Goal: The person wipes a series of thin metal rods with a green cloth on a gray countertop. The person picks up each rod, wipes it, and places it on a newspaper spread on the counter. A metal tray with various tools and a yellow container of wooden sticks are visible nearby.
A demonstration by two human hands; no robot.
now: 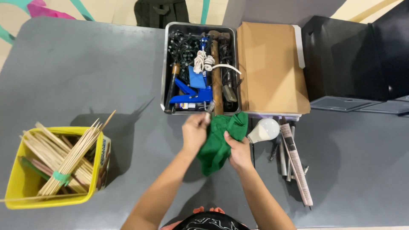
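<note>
A green cloth [219,142] hangs between both my hands just above the grey table [85,76]. My left hand [194,132] grips its upper left part and also pinches a small metal piece near the tray's front edge. My right hand [239,152] holds the cloth's right side lower down. Directly beyond my hands stands a metal tray [164,64] filled with tools: a wooden-handled hammer [216,72], a blue tool [194,91], white cord [203,61] and black cables.
A flat cardboard box [272,68] lies right of the tray. A white light bulb [265,130] and a rolled newspaper [296,162] with several thin rods lie to the right of my hands. A yellow bin [23,187] of wooden sticks stands at the left. Black cases [353,59] sit far right.
</note>
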